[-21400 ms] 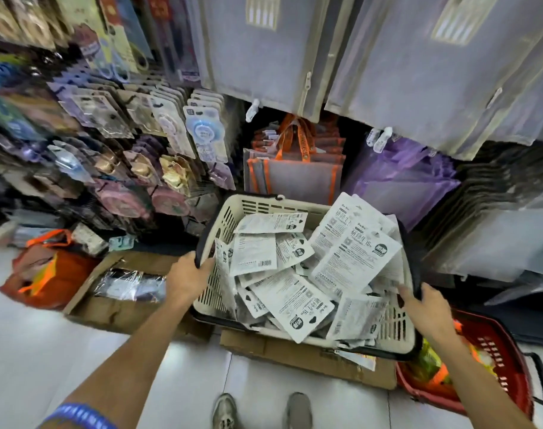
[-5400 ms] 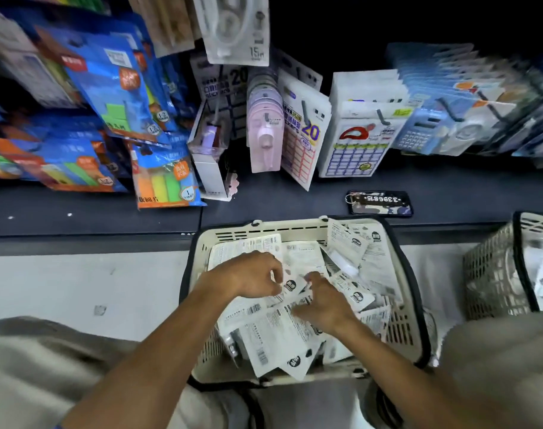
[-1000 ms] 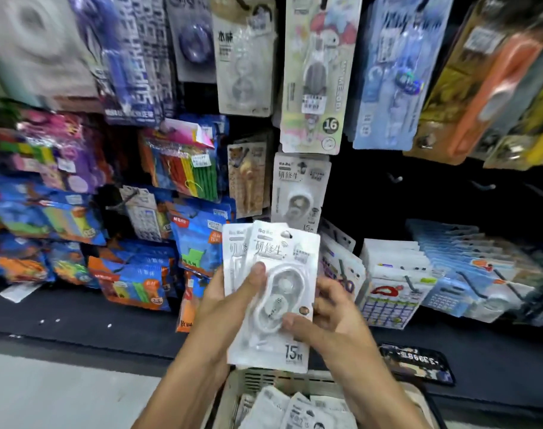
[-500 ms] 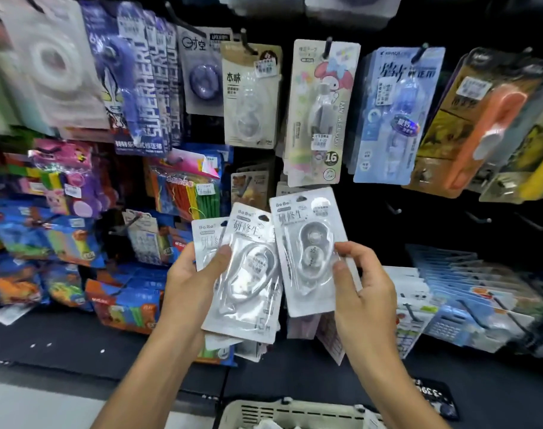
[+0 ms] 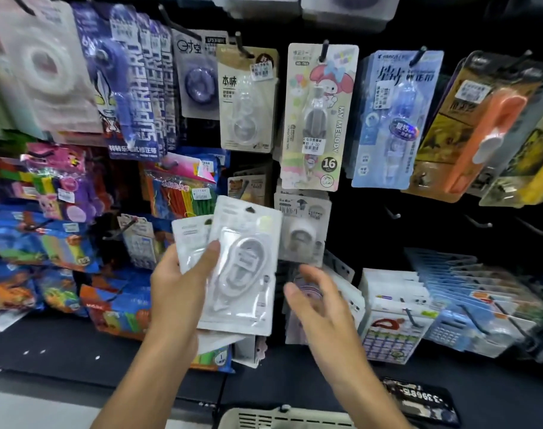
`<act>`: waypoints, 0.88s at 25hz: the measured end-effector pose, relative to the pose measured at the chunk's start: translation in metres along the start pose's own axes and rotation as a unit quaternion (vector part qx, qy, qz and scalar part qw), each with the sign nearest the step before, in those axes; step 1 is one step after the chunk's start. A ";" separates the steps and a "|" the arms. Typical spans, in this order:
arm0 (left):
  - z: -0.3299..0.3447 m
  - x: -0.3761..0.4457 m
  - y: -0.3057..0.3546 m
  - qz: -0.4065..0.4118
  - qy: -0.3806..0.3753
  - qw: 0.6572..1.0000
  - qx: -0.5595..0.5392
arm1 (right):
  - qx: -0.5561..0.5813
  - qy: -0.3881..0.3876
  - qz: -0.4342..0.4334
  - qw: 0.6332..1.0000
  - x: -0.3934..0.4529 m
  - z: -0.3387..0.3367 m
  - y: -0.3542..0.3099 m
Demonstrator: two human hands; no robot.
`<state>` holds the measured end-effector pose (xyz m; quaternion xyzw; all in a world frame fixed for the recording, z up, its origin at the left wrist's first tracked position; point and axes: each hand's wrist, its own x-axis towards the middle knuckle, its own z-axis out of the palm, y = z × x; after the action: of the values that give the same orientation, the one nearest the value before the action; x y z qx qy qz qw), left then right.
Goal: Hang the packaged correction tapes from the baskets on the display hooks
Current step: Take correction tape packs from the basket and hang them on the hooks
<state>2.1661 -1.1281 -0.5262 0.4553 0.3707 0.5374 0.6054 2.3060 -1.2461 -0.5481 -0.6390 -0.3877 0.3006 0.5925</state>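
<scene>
Holding a small stack of packaged correction tapes (image 5: 239,267) up in front of the display, the left hand (image 5: 179,292) has its thumb across the front pack and its fingers curled behind. One more white pack (image 5: 302,232) hangs on the wall just behind and to the right. The right hand (image 5: 319,301) is beside the stack, not touching it, fingers loose and holding nothing. Bare display hooks (image 5: 392,212) stick out further right. A basket (image 5: 282,418) rim shows at the bottom.
</scene>
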 end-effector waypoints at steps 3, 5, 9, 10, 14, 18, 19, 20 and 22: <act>0.018 -0.007 -0.007 -0.042 -0.056 0.997 -0.020 | 0.139 -0.032 0.006 0.990 0.006 0.009 -0.001; 0.020 -0.003 -0.006 -0.062 -0.055 0.995 -0.053 | 0.097 0.037 -0.010 0.995 0.010 0.007 -0.007; 0.016 0.005 -0.004 -0.022 -0.027 0.999 -0.019 | 0.081 0.086 0.001 0.993 0.013 -0.006 -0.008; 0.015 0.006 -0.003 -0.008 -0.015 1.000 -0.007 | 0.086 0.100 0.004 0.991 0.013 -0.011 -0.009; 0.004 0.011 0.005 0.052 -0.003 0.998 0.019 | -0.010 0.149 -0.048 0.988 0.016 -0.025 -0.004; 0.004 0.010 0.009 0.079 -0.030 0.996 0.038 | -0.009 0.163 0.003 0.987 0.027 -0.018 -0.001; 0.005 0.011 0.008 0.080 -0.035 0.995 0.039 | 0.003 0.158 0.027 0.987 0.027 -0.015 0.000; 0.006 0.012 0.009 0.074 -0.040 0.996 0.034 | -0.013 0.147 0.031 0.989 0.025 -0.014 0.004; 0.012 0.013 0.010 0.046 -0.054 0.997 0.013 | -0.035 0.076 0.006 0.996 0.018 -0.011 0.010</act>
<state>2.1763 -1.1167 -0.5126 0.5084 0.3228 0.5346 0.5929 2.3260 -1.2360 -0.5554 -0.6830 -0.3479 0.2407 0.5955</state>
